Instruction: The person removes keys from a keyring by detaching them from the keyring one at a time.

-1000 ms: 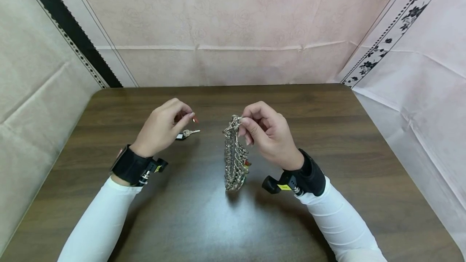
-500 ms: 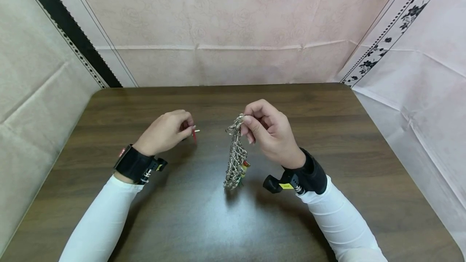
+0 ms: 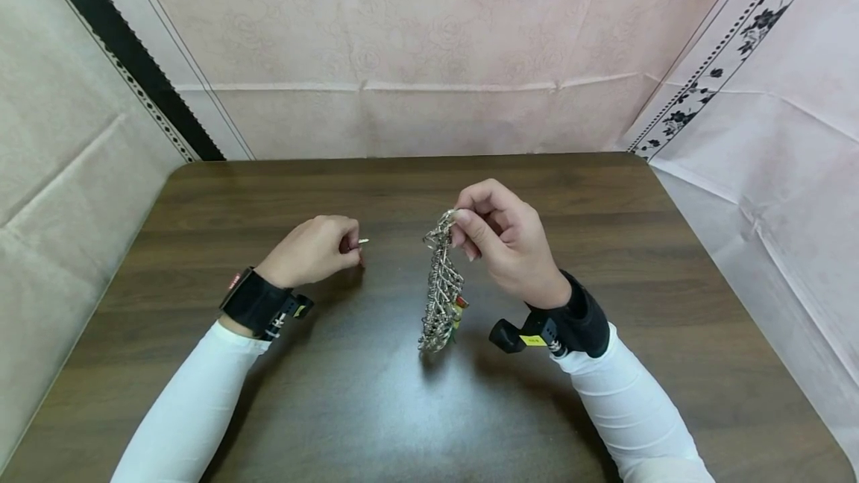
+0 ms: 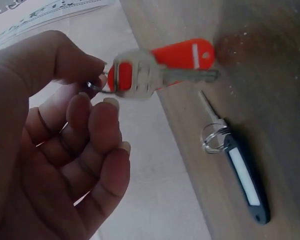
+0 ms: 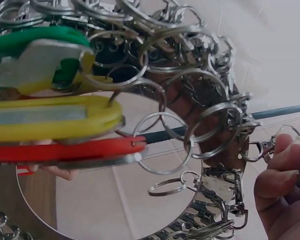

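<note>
My left hand (image 3: 312, 252) pinches a metal ring between thumb and forefinger; from it hang a silver key (image 4: 140, 75) and a red key tag (image 4: 190, 55). Just beyond lies a key with a black tag (image 4: 247, 175) on the table, mostly hidden by the hand in the head view. Thumb and forefinger of my right hand (image 3: 506, 244) grip the top end of a dangling bundle of metal key rings and clasps (image 3: 443, 297). Green (image 5: 35, 40), yellow (image 5: 55, 117) and red key tags (image 5: 65, 150) hang among its rings.
A dark wooden table (image 3: 604, 244) spreads under both hands. Pale cloth (image 3: 436, 51) stands behind it and at both sides. Both wrists wear black bands with cameras.
My left hand has lowered and come nearer with the red-tagged key, covering most of the black-tagged one. My right hand has shifted slightly right; the hanging bundle has turned and looks narrower.
</note>
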Action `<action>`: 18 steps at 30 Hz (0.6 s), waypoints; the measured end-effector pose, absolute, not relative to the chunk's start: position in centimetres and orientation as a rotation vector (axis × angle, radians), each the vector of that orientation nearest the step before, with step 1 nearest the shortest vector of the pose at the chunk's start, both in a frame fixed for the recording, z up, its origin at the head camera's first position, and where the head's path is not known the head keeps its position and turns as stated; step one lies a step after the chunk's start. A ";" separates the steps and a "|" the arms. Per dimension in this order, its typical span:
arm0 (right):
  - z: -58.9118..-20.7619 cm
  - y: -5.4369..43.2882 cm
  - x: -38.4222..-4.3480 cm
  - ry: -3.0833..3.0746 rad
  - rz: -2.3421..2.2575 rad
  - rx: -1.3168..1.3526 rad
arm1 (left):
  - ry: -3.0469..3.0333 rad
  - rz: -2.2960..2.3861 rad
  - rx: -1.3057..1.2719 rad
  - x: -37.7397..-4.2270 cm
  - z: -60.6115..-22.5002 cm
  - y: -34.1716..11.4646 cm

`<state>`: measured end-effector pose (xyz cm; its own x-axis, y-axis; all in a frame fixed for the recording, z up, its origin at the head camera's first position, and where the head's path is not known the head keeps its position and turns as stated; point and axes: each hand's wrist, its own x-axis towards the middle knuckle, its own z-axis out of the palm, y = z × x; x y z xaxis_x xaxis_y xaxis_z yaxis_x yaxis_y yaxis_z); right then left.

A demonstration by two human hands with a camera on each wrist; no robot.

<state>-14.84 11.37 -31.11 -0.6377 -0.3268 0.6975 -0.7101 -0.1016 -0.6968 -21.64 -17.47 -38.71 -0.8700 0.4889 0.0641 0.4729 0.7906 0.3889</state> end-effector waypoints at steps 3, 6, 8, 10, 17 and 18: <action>-31.1 11.4 -14.8 -1.884 1.768 1.141 | 2.958 0.615 0.778 -21.7 -38.9 -17.4; -31.2 11.4 -14.9 -1.896 1.729 1.147 | 2.992 0.603 0.761 -21.8 -39.2 -17.5; -31.2 11.6 -15.0 -1.907 1.691 1.148 | 2.999 0.593 0.742 -21.9 -39.2 -17.5; -31.2 11.8 -15.1 -1.923 1.641 1.151 | 3.000 0.595 0.719 -21.9 -39.3 -17.6; -30.9 12.3 -15.3 -1.961 1.515 1.178 | 3.003 0.641 0.671 -22.1 -39.5 -17.7; -30.9 12.4 -15.3 -1.964 1.499 1.180 | 3.008 0.634 0.664 -22.1 -39.6 -17.7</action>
